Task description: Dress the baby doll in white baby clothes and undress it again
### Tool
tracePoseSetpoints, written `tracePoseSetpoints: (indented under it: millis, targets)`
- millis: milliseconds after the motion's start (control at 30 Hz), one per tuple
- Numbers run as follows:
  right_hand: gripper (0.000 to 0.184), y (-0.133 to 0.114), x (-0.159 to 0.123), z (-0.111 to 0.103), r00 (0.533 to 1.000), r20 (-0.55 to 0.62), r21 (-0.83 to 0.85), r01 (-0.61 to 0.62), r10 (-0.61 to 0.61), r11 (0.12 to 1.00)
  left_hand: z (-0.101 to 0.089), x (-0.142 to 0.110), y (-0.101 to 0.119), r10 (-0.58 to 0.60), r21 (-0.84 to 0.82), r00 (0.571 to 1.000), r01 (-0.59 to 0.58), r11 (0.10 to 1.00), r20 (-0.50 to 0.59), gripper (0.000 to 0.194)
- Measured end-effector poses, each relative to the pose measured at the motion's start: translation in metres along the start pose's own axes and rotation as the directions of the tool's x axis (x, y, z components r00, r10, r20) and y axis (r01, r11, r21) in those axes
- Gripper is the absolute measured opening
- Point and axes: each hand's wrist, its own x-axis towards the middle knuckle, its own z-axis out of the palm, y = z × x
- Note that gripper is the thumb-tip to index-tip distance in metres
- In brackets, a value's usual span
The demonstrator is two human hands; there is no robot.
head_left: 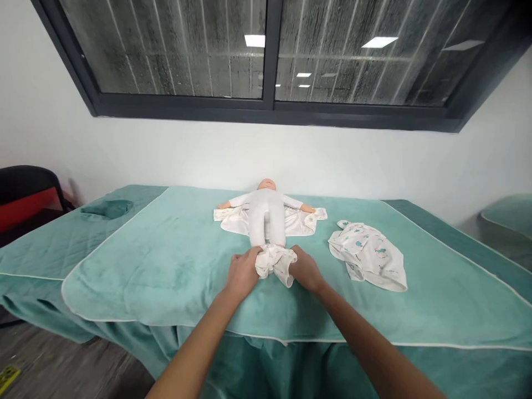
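Observation:
A baby doll (266, 213) with a white cloth body lies on its back, head toward the wall and arms spread. Under its torso and arms a white baby top (236, 223) is laid out flat. Bunched white baby pants (274, 261) are at the ends of the doll's legs, covering the feet. My left hand (244, 271) grips the left side of the bunched garment, fingers closed. On the other side my right hand (305, 270) is closed on its right edge. Whether the feet are inside the cloth is hidden.
A white printed baby garment (369, 255) lies to the right on the green bed cover (166, 266). The bed stands against a white wall beneath a dark-framed window (266, 108). A black and red chair (31, 199) is at the far left.

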Motion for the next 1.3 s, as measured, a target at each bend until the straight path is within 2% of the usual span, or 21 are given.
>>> tracePoseSetpoints:
  millis: [67,133,200,267,333,400,467,533,600,667,733,800,867,900,1000,1033,1067,1133,1200,1233,1300]
  targets:
    - [0.014,-0.004,-0.003,-0.013,0.990,0.119,0.110,0.059,-0.072,0.992,-0.020,-0.004,0.004,0.037,-0.166,0.995,-0.021,0.986,0.093,0.040]
    - [0.021,-0.010,-0.005,-0.030,0.938,0.293,0.343,0.077,-0.185,0.936,-0.048,-0.008,0.010,0.142,-0.368,0.971,-0.062,0.928,0.194,0.043]
    - [0.027,-0.021,-0.005,-0.049,0.868,0.411,0.550,0.008,-0.279,0.835,-0.078,-0.008,0.019,0.234,-0.512,0.921,-0.045,0.858,0.311,0.046]
    - [0.030,-0.038,-0.002,-0.068,0.836,0.448,0.603,-0.020,-0.317,0.798,-0.104,-0.004,0.028,0.322,-0.547,0.847,-0.045,0.836,0.423,0.046]
    - [0.030,-0.059,0.003,-0.087,0.790,0.499,0.489,0.084,-0.357,0.868,-0.124,0.005,0.038,0.356,-0.453,0.759,-0.090,0.887,0.545,0.046]
    - [0.032,-0.080,0.007,-0.102,0.697,0.628,0.205,0.279,-0.345,0.938,-0.138,0.015,0.049,0.272,-0.245,0.692,-0.141,0.959,0.668,0.055]
    - [0.035,-0.101,0.010,-0.112,0.617,0.755,-0.139,0.481,-0.222,0.866,-0.150,0.024,0.062,0.139,-0.019,0.670,-0.184,0.983,0.729,0.064]
    - [0.040,-0.122,0.012,-0.118,0.596,0.794,-0.364,0.624,-0.120,0.692,-0.163,0.031,0.076,0.064,0.140,0.683,-0.239,0.961,0.728,0.061]
    - [0.045,-0.145,0.014,-0.125,0.597,0.793,-0.454,0.712,-0.121,0.536,-0.178,0.037,0.091,0.052,0.242,0.731,-0.291,0.926,0.680,0.042]
    - [0.047,-0.169,0.017,-0.136,0.602,0.784,-0.488,0.749,-0.153,0.448,-0.195,0.043,0.103,0.090,0.314,0.813,-0.321,0.893,0.575,0.023]
    - [0.044,-0.194,0.020,-0.149,0.626,0.766,-0.510,0.730,-0.145,0.455,-0.211,0.047,0.113,0.175,0.351,0.884,-0.344,0.871,0.434,0.018]
    - [0.038,-0.217,0.021,-0.163,0.630,0.759,-0.465,0.702,-0.166,0.539,-0.226,0.049,0.121,0.249,0.356,0.914,-0.359,0.863,0.321,0.017]
    - [0.035,-0.235,0.020,-0.176,0.628,0.740,-0.380,0.686,-0.241,0.621,-0.240,0.047,0.129,0.259,0.325,0.916,-0.357,0.876,0.308,0.021]
    - [0.034,-0.242,0.020,-0.181,0.638,0.716,-0.351,0.681,-0.285,0.643,-0.246,0.046,0.132,0.241,0.291,0.906,-0.349,0.891,0.348,0.026]
    - [0.037,-0.254,0.024,-0.196,0.698,0.608,-0.367,0.670,-0.378,0.645,-0.265,0.039,0.136,0.176,0.137,0.817,-0.295,0.945,0.549,0.035]
    - [0.039,-0.255,0.028,-0.200,0.710,0.580,-0.383,0.670,-0.399,0.635,-0.270,0.037,0.135,0.164,0.086,0.798,-0.260,0.962,0.580,0.034]
    - [0.042,-0.254,0.034,-0.205,0.717,0.559,-0.392,0.671,-0.416,0.630,-0.274,0.036,0.133,0.155,0.043,0.805,-0.219,0.975,0.573,0.030]
    - [0.047,-0.249,0.052,-0.215,0.741,0.505,-0.370,0.650,-0.443,0.664,-0.279,0.036,0.126,0.146,-0.023,0.896,-0.150,0.988,0.419,0.022]
    - [0.049,-0.240,0.071,-0.221,0.808,0.392,-0.276,0.560,-0.440,0.781,-0.277,0.039,0.116,0.143,-0.089,0.980,-0.132,0.987,0.135,0.021]
    - [0.048,-0.236,0.079,-0.222,0.848,0.321,-0.184,0.493,-0.422,0.850,-0.273,0.042,0.111,0.145,-0.124,0.989,-0.147,0.981,-0.021,0.022]
    - [0.042,-0.229,0.086,-0.216,0.901,0.219,0.083,0.365,-0.374,0.927,-0.260,0.049,0.103,0.127,-0.205,0.947,-0.192,0.960,-0.295,0.024]
